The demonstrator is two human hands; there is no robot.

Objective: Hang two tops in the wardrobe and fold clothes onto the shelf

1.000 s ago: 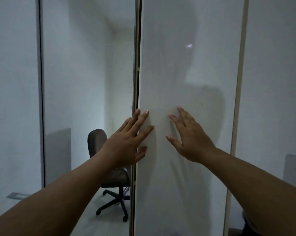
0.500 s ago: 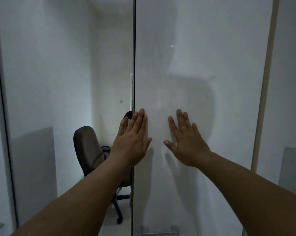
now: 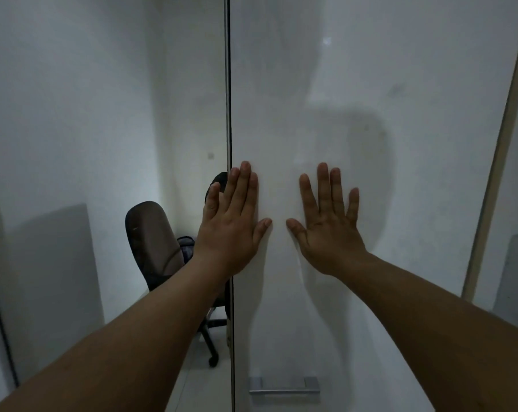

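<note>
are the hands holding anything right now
Nothing held: left hand and right hand lie flat, fingers spread, against the white door.

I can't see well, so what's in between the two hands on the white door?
Nothing but bare door: in the head view, the left hand and right hand lie flat on the white door, thumbs apart.

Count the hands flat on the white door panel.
2: left hand by the door panel's left edge, right hand just right of it.
</note>
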